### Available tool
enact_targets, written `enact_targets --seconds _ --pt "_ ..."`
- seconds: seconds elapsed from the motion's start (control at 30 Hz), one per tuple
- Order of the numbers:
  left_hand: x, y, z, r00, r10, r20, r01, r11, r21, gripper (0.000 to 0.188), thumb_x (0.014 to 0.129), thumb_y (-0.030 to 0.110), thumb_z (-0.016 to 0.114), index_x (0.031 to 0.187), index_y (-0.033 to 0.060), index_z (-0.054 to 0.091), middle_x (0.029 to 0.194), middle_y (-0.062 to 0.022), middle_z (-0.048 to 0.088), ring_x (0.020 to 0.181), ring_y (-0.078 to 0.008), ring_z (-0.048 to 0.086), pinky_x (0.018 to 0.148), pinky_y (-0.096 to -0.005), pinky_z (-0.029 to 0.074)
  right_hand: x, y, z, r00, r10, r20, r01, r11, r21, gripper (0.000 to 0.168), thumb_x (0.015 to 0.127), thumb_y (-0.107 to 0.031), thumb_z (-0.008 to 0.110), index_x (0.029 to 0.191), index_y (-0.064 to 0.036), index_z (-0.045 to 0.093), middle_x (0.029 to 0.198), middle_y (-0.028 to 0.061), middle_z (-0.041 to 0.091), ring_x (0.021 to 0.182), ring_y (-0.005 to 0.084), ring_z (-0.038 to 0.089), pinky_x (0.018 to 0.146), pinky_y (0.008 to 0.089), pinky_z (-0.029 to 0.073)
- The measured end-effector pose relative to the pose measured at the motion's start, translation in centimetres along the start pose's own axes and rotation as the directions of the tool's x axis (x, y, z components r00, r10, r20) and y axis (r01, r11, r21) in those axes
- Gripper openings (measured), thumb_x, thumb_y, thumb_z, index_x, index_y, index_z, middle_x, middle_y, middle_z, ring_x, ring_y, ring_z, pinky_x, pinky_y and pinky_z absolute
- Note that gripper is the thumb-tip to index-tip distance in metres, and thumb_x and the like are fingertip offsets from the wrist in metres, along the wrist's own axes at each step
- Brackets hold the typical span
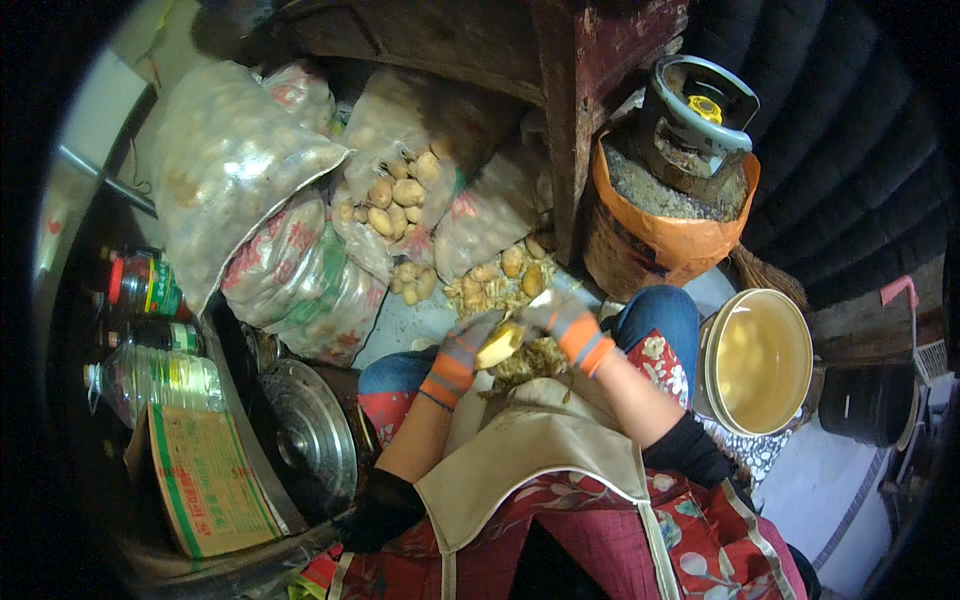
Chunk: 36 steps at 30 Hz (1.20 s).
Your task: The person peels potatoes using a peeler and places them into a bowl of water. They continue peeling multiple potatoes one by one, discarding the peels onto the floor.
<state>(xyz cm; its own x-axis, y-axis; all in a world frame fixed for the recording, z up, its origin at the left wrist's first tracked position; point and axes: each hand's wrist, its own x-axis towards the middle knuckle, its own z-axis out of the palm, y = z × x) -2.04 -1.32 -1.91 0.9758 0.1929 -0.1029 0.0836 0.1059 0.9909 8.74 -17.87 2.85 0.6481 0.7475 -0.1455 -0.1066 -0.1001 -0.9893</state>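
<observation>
My left hand, in a grey and orange work glove, is closed around a partly peeled potato. Close to its right side, my right hand wears a matching glove; its fingers are curled at the potato, over something pale that I cannot make out. Below both hands, peelings lie between my knees, above a beige apron. Beyond the hands, more peelings and several potatoes lie on the floor. An open plastic bag holds unpeeled potatoes, and a few small ones rest beside it.
Full sacks stand at the back left. A gas cylinder stands behind an orange-rimmed container. At right is a bucket of cloudy liquid. At left are a metal lid, a cardboard box and bottles. A wooden table leg rises ahead.
</observation>
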Motion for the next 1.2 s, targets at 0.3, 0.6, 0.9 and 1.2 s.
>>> enact_targets --seconds 0.3,0.6,0.9,1.2 --pt "-0.5 4.3 1.6 0.934 -0.188 -0.305 0.22 0.973 0.073 0.027 0.081 0.022 0.051 0.099 0.0033 0.059 0.09 -0.0062 0.06 0.08 -0.0144 0.058 0.063 -0.0266 0.05 -0.6 0.8 1.1 0.998 -0.044 0.037 0.05 0.978 -0.204 0.02 0.073 -0.012 0.062 0.089 -0.001 0.057 0.077 0.0027 0.06 0.067 0.0106 0.054 0.061 0.0253 0.046" --pt "0.1 3.1 -0.4 0.896 -0.41 0.169 0.408 0.611 -0.679 0.035 0.081 0.036 0.051 0.097 0.0044 0.054 0.084 -0.0104 0.062 0.065 -0.0197 0.06 0.048 -0.03 0.049 -0.9 -0.7 0.9 0.978 0.099 0.183 -0.206 0.569 0.796 0.028 0.076 -0.007 0.059 0.103 0.0 0.054 0.097 0.0087 0.059 0.084 0.0157 0.059 0.071 0.0269 0.049" --pt "-0.1 0.5 -1.2 0.968 -0.248 -0.033 0.237 0.951 -0.198 0.027 0.084 0.031 0.048 0.096 0.008 0.055 0.084 -0.0076 0.059 0.071 -0.0192 0.059 0.054 -0.0297 0.048 -0.9 0.2 1.4 0.991 0.116 0.074 -0.133 0.941 0.313 0.023 0.073 -0.015 0.063 0.092 -0.003 0.059 0.082 0.0054 0.061 0.072 0.011 0.055 0.065 0.0231 0.045" --pt "0.2 2.7 1.9 0.859 -0.505 -0.084 0.243 0.548 -0.801 0.028 0.082 0.035 0.05 0.089 0.0086 0.056 0.078 -0.0059 0.061 0.068 -0.0198 0.059 0.051 -0.0293 0.049 -0.7 0.3 1.5 0.999 0.023 -0.046 0.001 0.892 0.452 0.023 0.076 -0.014 0.063 0.092 0.001 0.057 0.084 0.0079 0.061 0.075 0.0145 0.058 0.066 0.0258 0.048"
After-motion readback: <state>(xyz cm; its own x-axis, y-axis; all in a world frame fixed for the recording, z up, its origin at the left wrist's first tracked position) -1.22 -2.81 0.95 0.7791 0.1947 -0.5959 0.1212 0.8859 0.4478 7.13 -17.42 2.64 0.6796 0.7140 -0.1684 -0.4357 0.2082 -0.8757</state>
